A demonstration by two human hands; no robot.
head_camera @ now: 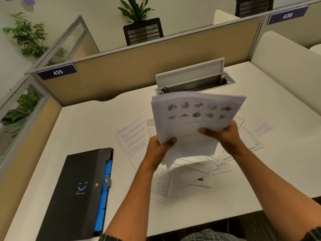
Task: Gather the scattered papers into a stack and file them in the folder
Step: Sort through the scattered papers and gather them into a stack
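Right now a stack of white papers [196,122] is lifted off the desk in the middle of the frame, its top sheet printed with two rows of small dark grey blotchy pictures. The sheets are unevenly aligned, with edges fanning out at the top left and bottom. The left hand [159,150] grips the stack's lower left corner, thumb curled over the front. The right hand [224,132] grasps the lower right edge, thumb pressed across the top sheet.

Below and around the stack, loose papers [133,136] lie scattered on the white desk [83,129], some with text, some with line drawings, overlapping at odd angles. At the lower left lies a black folder [76,190], closed, with a small blue smile mark on its cover and blue dividers showing along its right edge.

Behind the stack, a grey cable hatch [189,73] stands open in the desktop. Tan partition panels [139,66] enclose the desk, bearing blue number plates 435 at the left and 436 at the upper right. Green plants [26,33] stand at the upper left and top centre, and black mesh chair backs [143,31] rise beyond the partition.
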